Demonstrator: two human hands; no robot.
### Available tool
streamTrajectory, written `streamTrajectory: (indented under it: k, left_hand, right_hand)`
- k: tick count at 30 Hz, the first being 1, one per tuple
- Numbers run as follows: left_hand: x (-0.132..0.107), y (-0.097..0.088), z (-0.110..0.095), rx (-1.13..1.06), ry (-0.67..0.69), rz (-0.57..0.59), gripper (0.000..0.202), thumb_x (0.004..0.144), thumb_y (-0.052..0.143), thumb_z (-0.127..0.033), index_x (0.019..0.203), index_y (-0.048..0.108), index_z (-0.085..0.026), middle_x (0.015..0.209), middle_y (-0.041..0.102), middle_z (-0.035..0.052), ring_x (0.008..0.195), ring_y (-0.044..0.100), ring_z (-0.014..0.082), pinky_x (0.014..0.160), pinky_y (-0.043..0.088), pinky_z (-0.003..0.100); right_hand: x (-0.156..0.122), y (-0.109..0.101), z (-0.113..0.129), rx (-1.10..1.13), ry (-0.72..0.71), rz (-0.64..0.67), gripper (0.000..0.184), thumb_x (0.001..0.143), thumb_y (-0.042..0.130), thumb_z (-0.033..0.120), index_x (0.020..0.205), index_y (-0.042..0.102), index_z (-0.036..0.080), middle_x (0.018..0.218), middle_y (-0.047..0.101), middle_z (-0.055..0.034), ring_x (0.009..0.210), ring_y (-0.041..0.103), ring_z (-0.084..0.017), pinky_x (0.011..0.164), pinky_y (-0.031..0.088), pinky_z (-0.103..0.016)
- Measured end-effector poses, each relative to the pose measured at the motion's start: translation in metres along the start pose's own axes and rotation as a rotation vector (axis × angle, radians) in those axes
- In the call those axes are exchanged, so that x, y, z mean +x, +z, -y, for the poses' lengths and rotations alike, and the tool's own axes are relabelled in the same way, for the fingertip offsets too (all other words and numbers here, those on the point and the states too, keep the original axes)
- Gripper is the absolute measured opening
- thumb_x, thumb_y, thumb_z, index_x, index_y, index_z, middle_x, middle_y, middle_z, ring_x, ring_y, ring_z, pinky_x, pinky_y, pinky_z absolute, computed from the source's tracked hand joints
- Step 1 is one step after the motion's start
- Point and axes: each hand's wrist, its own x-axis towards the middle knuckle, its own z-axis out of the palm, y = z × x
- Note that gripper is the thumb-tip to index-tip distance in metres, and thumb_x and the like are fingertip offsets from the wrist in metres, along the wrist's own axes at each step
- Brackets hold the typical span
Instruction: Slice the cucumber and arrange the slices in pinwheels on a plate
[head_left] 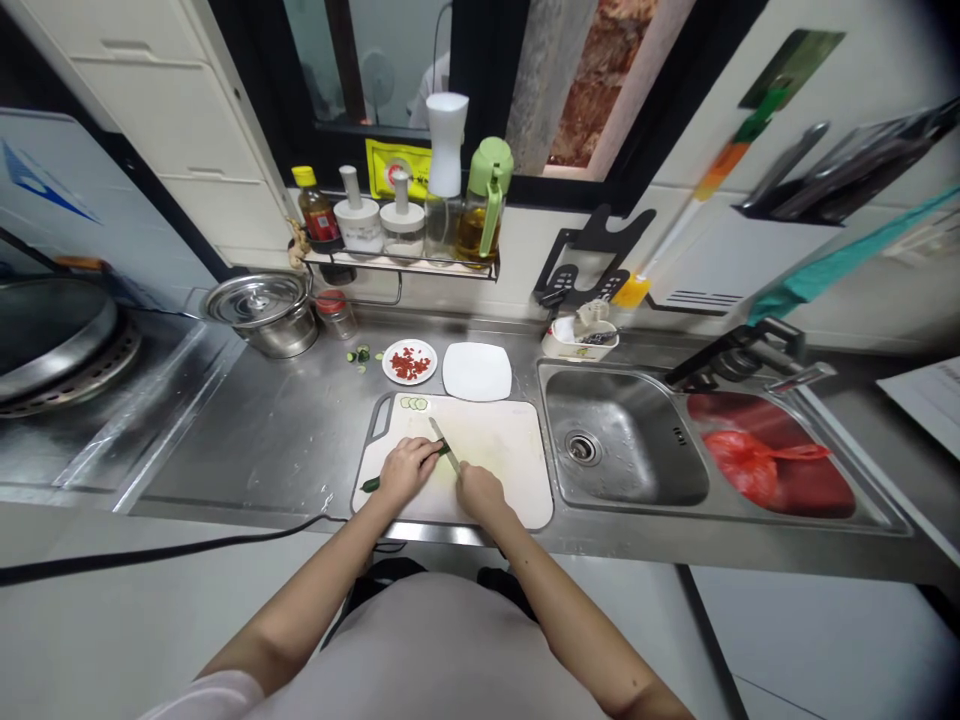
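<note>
My left hand (pixel 407 468) is closed over a cucumber (pixel 370 485) on the white cutting board (pixel 517 450), and one green end sticks out to its left. In my right hand (pixel 478 490) is a kitchen knife (pixel 438 432), its blade slanting up and left against the cucumber's other end, close to my left fingertips. Several pale cucumber slices (pixel 413 403) lie in a row near the board's upper left corner. Behind the board stand a small plate of chopped red pieces (pixel 409 364) and a white square plate (pixel 477 370).
Green scraps (pixel 363 355) lie left of the small plate. A lidded steel pot (pixel 262 312) and a red-lidded jar (pixel 336 315) stand at the back left. To the right is a sink (pixel 630 440), with a red bag (pixel 742 468) in the second basin. A seasoning rack (pixel 405 262) hangs above the counter.
</note>
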Motion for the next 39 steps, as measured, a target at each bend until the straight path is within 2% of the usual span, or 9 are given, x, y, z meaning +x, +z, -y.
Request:
streamTrajectory:
  k: [8, 16, 21, 24, 27, 29, 31, 33, 39]
  left_hand:
    - [0.000, -0.002, -0.002, -0.008, -0.019, 0.012, 0.027, 0.093, 0.052, -0.030, 0.114, 0.069, -0.029, 0.105, 0.068, 0.0035, 0.097, 0.057, 0.0187, 0.086, 0.047, 0.032]
    - [0.000, -0.001, -0.004, 0.018, -0.047, 0.036, 0.027, 0.092, 0.054, -0.030, 0.115, 0.068, -0.030, 0.106, 0.069, 0.0042, 0.097, 0.058, 0.0193, 0.086, 0.046, 0.032]
    - [0.000, -0.004, -0.008, 0.004, -0.084, 0.037, 0.034, 0.091, 0.054, -0.034, 0.124, 0.062, -0.027, 0.109, 0.070, 0.0050, 0.100, 0.060, 0.0213, 0.089, 0.046, 0.035]
    - [0.001, -0.007, -0.011, -0.046, -0.147, -0.024, 0.035, 0.091, 0.054, -0.036, 0.123, 0.062, -0.025, 0.112, 0.069, 0.0060, 0.105, 0.060, 0.0230, 0.094, 0.045, 0.038]
    - [0.006, -0.011, -0.012, -0.145, -0.273, -0.141, 0.032, 0.092, 0.050, -0.037, 0.116, 0.065, -0.022, 0.113, 0.070, 0.0067, 0.107, 0.060, 0.0233, 0.096, 0.045, 0.038]
    - [0.012, -0.016, -0.012, -0.226, -0.348, -0.204, 0.031, 0.093, 0.048, -0.037, 0.113, 0.066, -0.022, 0.111, 0.070, 0.0066, 0.104, 0.061, 0.0223, 0.094, 0.047, 0.037]
    - [0.019, -0.022, -0.012, -0.288, -0.369, -0.216, 0.031, 0.093, 0.048, -0.038, 0.111, 0.066, -0.022, 0.110, 0.070, 0.0062, 0.103, 0.062, 0.0215, 0.093, 0.047, 0.037]
    - [0.026, -0.027, -0.012, -0.315, -0.328, -0.177, 0.030, 0.092, 0.050, -0.037, 0.110, 0.068, -0.022, 0.112, 0.069, 0.0059, 0.105, 0.061, 0.0214, 0.095, 0.047, 0.037]
    - [0.038, -0.035, -0.018, -0.248, -0.159, 0.043, 0.029, 0.085, 0.060, -0.036, 0.110, 0.071, -0.025, 0.116, 0.067, 0.0050, 0.111, 0.058, 0.0233, 0.100, 0.044, 0.039]
  right_hand:
    - [-0.022, 0.005, -0.013, 0.015, 0.045, 0.040, 0.031, 0.094, 0.036, 0.016, 0.114, 0.059, 0.013, 0.104, 0.069, -0.0167, 0.099, 0.066, -0.025, 0.076, 0.045, -0.031]
    - [-0.021, -0.004, -0.025, 0.036, 0.027, 0.026, 0.031, 0.093, 0.037, 0.021, 0.110, 0.063, 0.015, 0.105, 0.070, -0.0144, 0.098, 0.065, -0.024, 0.074, 0.043, -0.030]
    - [-0.025, -0.008, -0.028, 0.012, 0.037, -0.019, 0.032, 0.095, 0.035, 0.022, 0.112, 0.062, 0.017, 0.102, 0.070, -0.0127, 0.096, 0.066, -0.023, 0.074, 0.041, -0.029]
    - [-0.027, -0.009, -0.028, -0.056, 0.068, -0.056, 0.034, 0.097, 0.032, 0.021, 0.118, 0.059, 0.018, 0.099, 0.070, -0.0125, 0.094, 0.066, -0.023, 0.074, 0.041, -0.030]
    - [-0.029, -0.007, -0.032, -0.106, 0.102, -0.116, 0.037, 0.097, 0.032, 0.019, 0.127, 0.054, 0.021, 0.097, 0.070, -0.0119, 0.092, 0.065, -0.023, 0.075, 0.039, -0.031]
    - [-0.030, -0.006, -0.036, -0.127, 0.105, -0.191, 0.039, 0.097, 0.036, 0.020, 0.133, 0.051, 0.023, 0.101, 0.068, -0.0123, 0.095, 0.063, -0.023, 0.078, 0.038, -0.032]
    - [-0.031, -0.005, -0.041, -0.144, 0.096, -0.266, 0.043, 0.095, 0.043, 0.022, 0.137, 0.048, 0.024, 0.106, 0.066, -0.0128, 0.100, 0.059, -0.024, 0.082, 0.036, -0.033]
    - [-0.032, -0.004, -0.046, -0.156, 0.089, -0.310, 0.048, 0.093, 0.048, 0.023, 0.141, 0.046, 0.024, 0.108, 0.065, -0.0125, 0.102, 0.057, -0.025, 0.085, 0.035, -0.034]
    - [-0.036, -0.001, -0.052, -0.159, 0.037, -0.361, 0.054, 0.090, 0.053, 0.023, 0.144, 0.044, 0.024, 0.104, 0.063, -0.0112, 0.101, 0.052, -0.025, 0.086, 0.031, -0.035]
